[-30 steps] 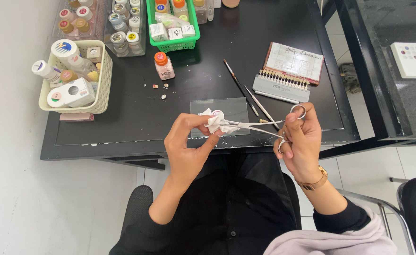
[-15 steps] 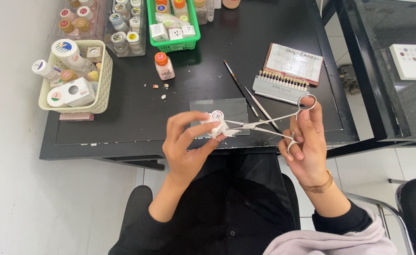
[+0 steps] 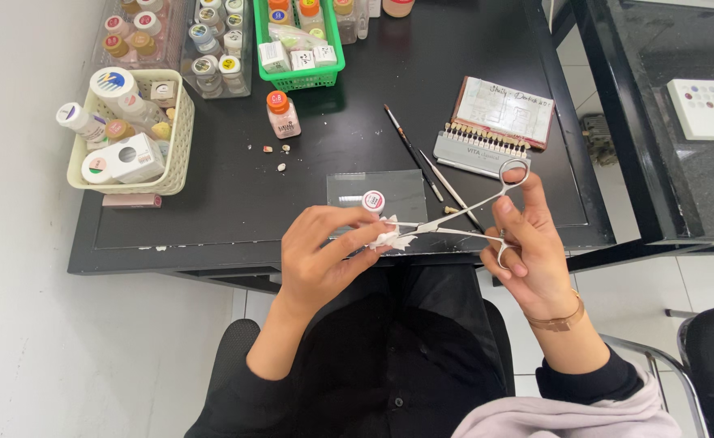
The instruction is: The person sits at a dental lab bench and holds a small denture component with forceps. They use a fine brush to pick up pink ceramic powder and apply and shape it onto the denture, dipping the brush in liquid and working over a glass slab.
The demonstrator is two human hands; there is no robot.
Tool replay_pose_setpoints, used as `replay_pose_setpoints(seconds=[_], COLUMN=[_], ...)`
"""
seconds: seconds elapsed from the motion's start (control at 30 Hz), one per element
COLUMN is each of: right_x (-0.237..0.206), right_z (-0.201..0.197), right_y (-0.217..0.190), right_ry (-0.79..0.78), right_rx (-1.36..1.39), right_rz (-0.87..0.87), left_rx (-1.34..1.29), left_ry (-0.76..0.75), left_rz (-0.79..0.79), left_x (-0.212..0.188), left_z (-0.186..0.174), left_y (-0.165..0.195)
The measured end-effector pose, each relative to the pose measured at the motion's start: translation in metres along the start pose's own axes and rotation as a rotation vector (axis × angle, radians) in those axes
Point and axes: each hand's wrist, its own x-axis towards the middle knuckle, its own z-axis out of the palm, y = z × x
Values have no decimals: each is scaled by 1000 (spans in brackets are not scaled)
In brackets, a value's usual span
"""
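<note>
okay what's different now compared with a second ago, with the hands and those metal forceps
The right hand has swung the forceps so the ring handles point up toward the shade guide, and its grip has loosened. The left hand still pinches the white tissue at the forceps tips. Everything on the black table stayed put.

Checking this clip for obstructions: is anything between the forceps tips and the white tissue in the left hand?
Nothing visible. The forceps, held by the right hand, have their tips right at the white tissue pinched in the left hand. The small jar sits just above, out of the way.
</note>
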Motion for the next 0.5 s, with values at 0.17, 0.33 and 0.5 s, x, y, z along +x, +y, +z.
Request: replay_pose_setpoints(seconds=[0.17,0.33,0.5], right_x=[0,1,0], right_z=[3,2,1], right_y=[-4,-7,-12], right_ry=[-27,-28,-103], right_rx=[49,22,87], right_rz=[22,8,6], left_rx=[-39,-100,-88], left_ry=[15,-22,-28], left_rz=[59,20,-28], left_x=[-2,-3,-2], left_z=[1,0,-5], left_y=[-1,-1,2])
